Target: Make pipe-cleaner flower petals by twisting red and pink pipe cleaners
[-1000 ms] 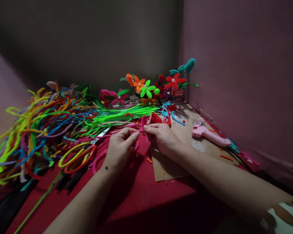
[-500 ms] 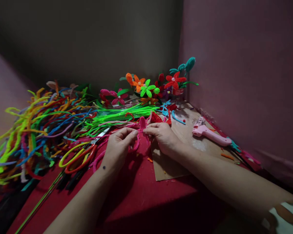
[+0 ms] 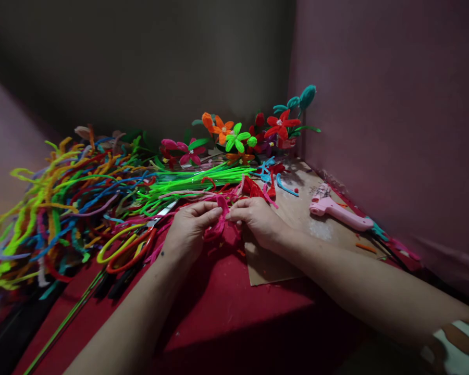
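Observation:
Between my two hands is a bent pink pipe cleaner (image 3: 221,204), shaped into upright loops. My left hand (image 3: 193,224) pinches its left side between thumb and forefinger. From the right, my right hand (image 3: 256,216) has its fingertips closed on the same pink piece; the exact grip point is partly hidden. Just left of my left hand lie scissors (image 3: 131,252) with yellow and red handles, blades toward the back. A sheet of brown cardboard (image 3: 273,273) lies under my right wrist, on the red tabletop (image 3: 226,317).
A heap of many-coloured pipe cleaners (image 3: 70,203) fills the left, beside a bright green bundle (image 3: 199,178). Finished pipe-cleaner flowers (image 3: 237,138) stand along the back. A pink hot glue gun (image 3: 340,211) rests on the cardboard at right, near the wall (image 3: 394,130).
The pink piece has shifted slightly left and its loops are tilted and drawn closer together. Both hands stay close on it; my right hand has come a little further left.

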Demonstrator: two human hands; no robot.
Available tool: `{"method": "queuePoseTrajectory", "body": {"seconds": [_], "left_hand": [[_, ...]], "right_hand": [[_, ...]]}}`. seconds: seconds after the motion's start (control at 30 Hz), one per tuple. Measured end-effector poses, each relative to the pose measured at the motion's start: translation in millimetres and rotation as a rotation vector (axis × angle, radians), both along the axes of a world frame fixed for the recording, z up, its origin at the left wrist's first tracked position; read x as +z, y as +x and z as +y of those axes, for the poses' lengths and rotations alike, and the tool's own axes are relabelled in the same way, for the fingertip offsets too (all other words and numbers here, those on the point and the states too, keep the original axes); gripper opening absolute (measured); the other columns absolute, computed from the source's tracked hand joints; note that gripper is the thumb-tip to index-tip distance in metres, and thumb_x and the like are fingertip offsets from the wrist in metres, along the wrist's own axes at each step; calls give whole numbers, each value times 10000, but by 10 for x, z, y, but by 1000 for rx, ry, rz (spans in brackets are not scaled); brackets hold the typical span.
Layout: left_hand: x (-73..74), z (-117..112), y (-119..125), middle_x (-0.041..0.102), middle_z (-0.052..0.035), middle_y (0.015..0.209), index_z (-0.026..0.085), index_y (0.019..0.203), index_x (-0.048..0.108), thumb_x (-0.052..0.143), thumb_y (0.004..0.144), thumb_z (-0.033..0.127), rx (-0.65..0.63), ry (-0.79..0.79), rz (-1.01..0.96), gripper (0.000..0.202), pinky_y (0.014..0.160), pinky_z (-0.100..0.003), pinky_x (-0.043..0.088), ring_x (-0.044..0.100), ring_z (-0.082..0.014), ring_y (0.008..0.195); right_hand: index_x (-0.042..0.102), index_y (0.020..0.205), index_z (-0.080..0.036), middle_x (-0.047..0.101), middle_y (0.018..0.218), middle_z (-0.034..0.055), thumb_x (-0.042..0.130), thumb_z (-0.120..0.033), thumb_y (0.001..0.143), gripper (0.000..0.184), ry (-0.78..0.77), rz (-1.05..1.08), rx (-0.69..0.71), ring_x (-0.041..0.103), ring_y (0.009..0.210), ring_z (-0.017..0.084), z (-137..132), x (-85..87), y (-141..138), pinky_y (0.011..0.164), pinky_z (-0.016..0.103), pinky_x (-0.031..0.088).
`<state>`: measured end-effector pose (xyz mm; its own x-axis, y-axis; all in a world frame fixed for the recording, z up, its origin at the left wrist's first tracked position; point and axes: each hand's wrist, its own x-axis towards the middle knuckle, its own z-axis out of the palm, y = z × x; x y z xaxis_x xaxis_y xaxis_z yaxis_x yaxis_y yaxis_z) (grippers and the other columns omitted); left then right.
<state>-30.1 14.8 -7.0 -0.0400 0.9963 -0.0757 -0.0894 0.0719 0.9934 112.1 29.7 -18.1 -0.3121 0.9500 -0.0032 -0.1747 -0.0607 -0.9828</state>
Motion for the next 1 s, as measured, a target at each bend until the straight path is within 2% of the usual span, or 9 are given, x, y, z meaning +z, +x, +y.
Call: {"method": "queuePoseTrajectory", "body": {"seconds": [0.1,0.23,0.37,0.6,0.73,0.87,1.0], "left_hand": [[2,-16,23,644,0,669,144,757,636,752,579,229,-48,-15,-32,229,547,-224,450,571,-97,537],[7,-14,31,667,-20,738,144,831,649,744,598,195,-121,-59,-104,257,607,-242,486,619,-122,616],[7,14,12,690,-42,763,141,864,664,751,576,164,-118,-79,-140,302,624,-266,505,639,-148,628],[35,20,-14,691,-63,738,126,847,692,747,569,153,-195,-119,-106,285,610,-245,487,634,-153,634],[3,22,-30,623,-13,581,124,685,679,742,581,178,-157,-70,-48,133,526,-191,424,553,-91,526],[-15,6,-30,583,11,562,137,687,662,718,631,247,-115,-6,71,136,488,-181,360,473,-61,481],[40,-40,8,547,24,545,137,645,635,686,666,265,-43,104,240,139,488,-183,336,434,-58,489]], "right_hand": [[491,471,-157,426,424,-52,555,-118,579,132,-10,28,3,342,417,64,-9,15,5,439,240,224],[479,474,-157,411,423,-60,562,-116,572,135,-59,70,30,323,398,56,-22,27,6,429,236,215],[485,476,-153,399,422,-62,566,-132,568,124,-57,86,54,320,410,56,-11,10,-4,438,231,215],[490,452,-155,395,402,-56,544,-127,564,127,-3,-15,62,314,402,61,20,-33,-17,428,236,214],[472,438,-158,392,390,-53,530,-116,576,155,8,-79,57,313,389,59,4,-24,-16,421,238,217],[469,442,-159,397,395,-52,541,-137,589,165,25,-142,48,316,391,57,-20,15,-5,424,237,222],[471,449,-158,395,401,-52,526,-140,597,159,56,-195,60,318,393,58,-32,50,11,430,242,223]]}}
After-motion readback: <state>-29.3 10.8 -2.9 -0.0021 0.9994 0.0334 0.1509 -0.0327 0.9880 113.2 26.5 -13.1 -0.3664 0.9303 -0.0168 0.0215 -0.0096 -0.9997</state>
